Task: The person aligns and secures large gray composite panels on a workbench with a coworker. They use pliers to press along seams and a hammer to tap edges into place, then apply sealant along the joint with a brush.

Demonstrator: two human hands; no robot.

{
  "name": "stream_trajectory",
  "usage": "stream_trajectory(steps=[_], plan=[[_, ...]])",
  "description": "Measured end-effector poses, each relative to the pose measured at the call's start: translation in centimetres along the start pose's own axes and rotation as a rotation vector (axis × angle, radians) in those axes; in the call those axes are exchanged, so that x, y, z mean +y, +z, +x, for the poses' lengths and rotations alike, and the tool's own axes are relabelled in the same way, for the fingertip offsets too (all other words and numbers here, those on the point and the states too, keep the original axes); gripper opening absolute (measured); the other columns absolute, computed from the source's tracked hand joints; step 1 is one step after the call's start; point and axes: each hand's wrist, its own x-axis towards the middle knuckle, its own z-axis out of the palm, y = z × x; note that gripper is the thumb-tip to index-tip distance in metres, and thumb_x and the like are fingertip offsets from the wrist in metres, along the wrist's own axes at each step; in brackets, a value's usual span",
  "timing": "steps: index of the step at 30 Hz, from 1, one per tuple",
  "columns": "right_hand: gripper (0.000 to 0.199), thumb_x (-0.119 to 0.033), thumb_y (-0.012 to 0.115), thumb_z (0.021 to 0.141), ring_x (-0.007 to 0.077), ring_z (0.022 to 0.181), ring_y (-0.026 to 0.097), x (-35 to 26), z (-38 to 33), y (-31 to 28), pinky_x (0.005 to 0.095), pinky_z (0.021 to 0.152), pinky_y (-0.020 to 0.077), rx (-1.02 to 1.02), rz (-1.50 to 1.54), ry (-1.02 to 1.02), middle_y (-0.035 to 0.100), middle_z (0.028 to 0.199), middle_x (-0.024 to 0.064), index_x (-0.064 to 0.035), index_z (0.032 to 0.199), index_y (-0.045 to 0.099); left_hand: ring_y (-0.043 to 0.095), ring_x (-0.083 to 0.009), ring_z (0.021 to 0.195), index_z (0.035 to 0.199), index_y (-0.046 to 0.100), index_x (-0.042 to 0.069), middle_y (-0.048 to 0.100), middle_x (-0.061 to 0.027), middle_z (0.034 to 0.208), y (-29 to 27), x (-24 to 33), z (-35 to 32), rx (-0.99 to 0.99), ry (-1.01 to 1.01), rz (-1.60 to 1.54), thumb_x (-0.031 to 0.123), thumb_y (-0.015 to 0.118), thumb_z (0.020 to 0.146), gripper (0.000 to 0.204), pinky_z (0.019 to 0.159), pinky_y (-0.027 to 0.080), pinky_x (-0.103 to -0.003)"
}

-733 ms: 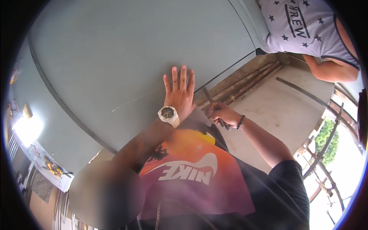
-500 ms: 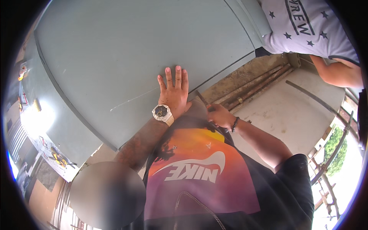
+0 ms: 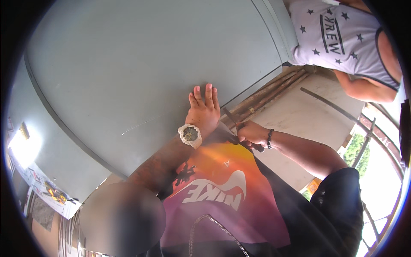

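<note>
A large smooth grey panel fills the upper view, with a thin pale scratch across its face. My left hand, a white watch at its wrist, lies flat on the panel near its edge, fingers stretched out. To its right, my right hand, with a dark beaded bracelet, is wrapped round a narrow dark tool. Its slim blade points up and left to the panel's lower edge; whether it touches cannot be told. The dark handle end shows below the fist. The tool's exact kind is unclear.
Another person in a pale sleeveless top stands at the upper right, beside the panel's far end. Rusty metal bars and a pale board lie beyond my right hand. Tools lie on a white surface at the far left, near a bright lamp.
Both hands sit slightly lower and farther right in view, and the tool now shows more clearly in my right hand. The other person's torso has shifted, showing more of the top.
</note>
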Motion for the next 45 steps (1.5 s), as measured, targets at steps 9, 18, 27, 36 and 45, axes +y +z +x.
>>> stream_trajectory(steps=[9, 18, 27, 36, 45], plan=[[0.041, -0.013, 0.061, 0.079, 0.0152, 0.056, 0.051, -6.4, -3.3, 1.2, 0.0385, 0.053, 0.048, 0.025, -0.047, 0.435, 0.049, 0.072, 0.0016, -0.0125, 0.12, 0.055, 0.063, -0.0548, 0.119, 0.137, 0.061, -0.009, 0.058, -0.0319, 0.142, 0.5, -0.8, -0.6, 0.189, 0.023, -0.041, 0.021, 0.062, 0.09, 0.055, 0.096, 0.056, -0.061], [0.013, -0.017, 0.067, 0.08, 0.0157, 0.057, 0.055, -4.3, -2.6, -0.4, 0.0376, 0.053, 0.0489, -0.007, -0.023, 0.353, 0.054, 0.074, 0.0032, -0.0104, 0.085, 0.057, 0.059, -0.0538, 0.126, 0.144, 0.053, -0.007, 0.047, -0.0312, 0.152, 0.4, -0.5, -0.2, 0.176, -0.008, -0.075, 0.03, 0.072, 0.085, 0.072, 0.103, 0.053, -0.059], [0.029, -0.015, 0.066, 0.085, 0.0096, 0.061, 0.057, 5.2, 4.3, -2.7, 0.0248, 0.046, 0.0413, -0.13, 0.229, -0.233, 0.059, 0.076, 0.0007, -0.0071, 0.113, 0.062, 0.03, -0.0546, 0.149, 0.158, 0.029, -0.003, 0.029, -0.0328, 0.161, -5.4, 2.1, 1.6, -0.105, -0.16, -0.125, 0.042, 0.083, 0.079, 0.106, 0.114, 0.029, -0.074], [0.056, -0.019, 0.066, 0.082, 0.0197, 0.08, 0.069, 5.8, 5.1, -4.7, 0.0334, 0.072, 0.0548, -0.025, 0.064, -0.493, 0.07, 0.083, 0.0101, 0.0021, 0.134, 0.062, 0.027, -0.0609, 0.147, 0.16, 0.025, -0.002, 0.02, -0.0358, 0.164, -3.4, 4.0, 4.6, -0.154, -0.174, -0.063, 0.046, 0.084, 0.079, 0.111, 0.111, 0.035, -0.073], [0.03, -0.014, 0.067, 0.081, 0.0141, 0.077, 0.064, 5.9, 5.0, -4.1, 0.0295, 0.068, 0.0515, 0.025, 0.085, -0.489, 0.067, 0.084, 0.0062, -0.001, 0.108, 0.065, 0.036, -0.06, 0.143, 0.159, 0.027, -0.005, 0.025, -0.0378, 0.162, -3.8, 3.9, 5.0, -0.184, -0.14, -0.011, 0.05, 0.078, 0.085, 0.105, 0.114, 0.039, -0.066]])
